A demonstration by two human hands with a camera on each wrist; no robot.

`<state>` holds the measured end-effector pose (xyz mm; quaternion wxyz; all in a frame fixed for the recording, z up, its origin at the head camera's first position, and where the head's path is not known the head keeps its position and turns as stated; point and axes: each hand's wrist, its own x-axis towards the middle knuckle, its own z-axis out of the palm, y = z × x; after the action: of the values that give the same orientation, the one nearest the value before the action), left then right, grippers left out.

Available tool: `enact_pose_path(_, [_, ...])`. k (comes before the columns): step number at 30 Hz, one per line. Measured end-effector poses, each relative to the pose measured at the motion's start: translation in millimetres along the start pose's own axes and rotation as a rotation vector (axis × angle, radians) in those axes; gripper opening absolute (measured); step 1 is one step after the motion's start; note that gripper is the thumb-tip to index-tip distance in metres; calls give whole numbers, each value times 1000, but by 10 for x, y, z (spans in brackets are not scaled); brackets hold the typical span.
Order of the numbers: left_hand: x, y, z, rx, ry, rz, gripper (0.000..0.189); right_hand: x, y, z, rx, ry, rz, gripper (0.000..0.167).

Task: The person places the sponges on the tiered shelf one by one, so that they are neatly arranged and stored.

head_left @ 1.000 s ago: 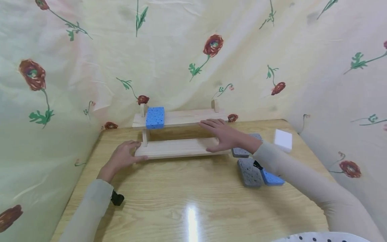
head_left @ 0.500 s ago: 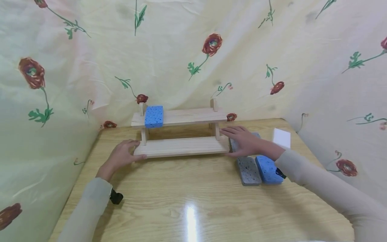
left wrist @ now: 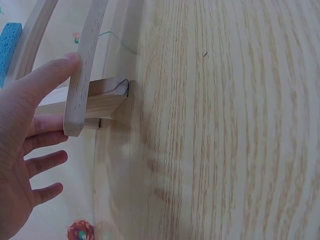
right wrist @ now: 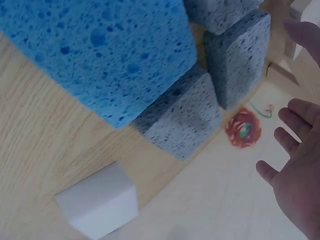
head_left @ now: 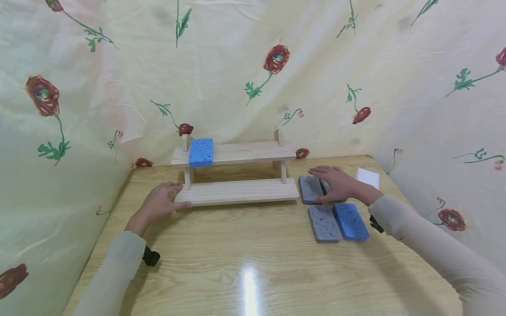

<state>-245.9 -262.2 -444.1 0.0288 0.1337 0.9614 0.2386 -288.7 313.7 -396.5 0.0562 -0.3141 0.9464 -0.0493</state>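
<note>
My left hand (head_left: 160, 202) grips the left end of the lower board of a two-tier wooden shelf (head_left: 237, 192), with thumb and index finger about the board's end in the left wrist view. The other fingers stay apart from it. A speckled blue sponge (head_left: 201, 152) lies at the left of the upper board. To the right of the shelf, my right hand (head_left: 340, 184) hovers over two grey sponges, fingers spread and holding nothing. One grey sponge (head_left: 310, 189) shows mostly; the other (head_left: 325, 187) is largely hidden beneath the hand.
Nearer the front lie another grey sponge (head_left: 324, 224) and a blue sponge (head_left: 351, 221), side by side. Behind my right wrist sits a white block (head_left: 367, 177). A flowered cloth (head_left: 229, 79) hangs behind the wooden table (head_left: 221, 263).
My right hand has moved from the right end of the shelf rightward to above the grey sponges. The left hand and the shelf look unmoved.
</note>
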Motion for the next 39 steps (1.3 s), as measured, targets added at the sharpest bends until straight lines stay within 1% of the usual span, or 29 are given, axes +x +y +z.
enact_pose_path(6, [12,-17,3,9,5,4,82,8,179,63,3,-26,39,98])
enact_pose_path(13, [24,-25,17,11,8,6,83,14,292,123,29,-26,80,99])
enact_pose_path(20, [20,-20,8,17,8,6,84,24,326,155,59,-27,110,97])
enact_pose_path(27, [24,-40,25,4,2,3,85,40,350,174,107,-63,133,98])
enact_pose_path(32, [27,-51,30,-1,9,-1,85,71,373,215,121,-96,136,102])
enact_pose_path(39, [31,-56,37,18,19,10,85,102,392,248,117,-106,130,104])
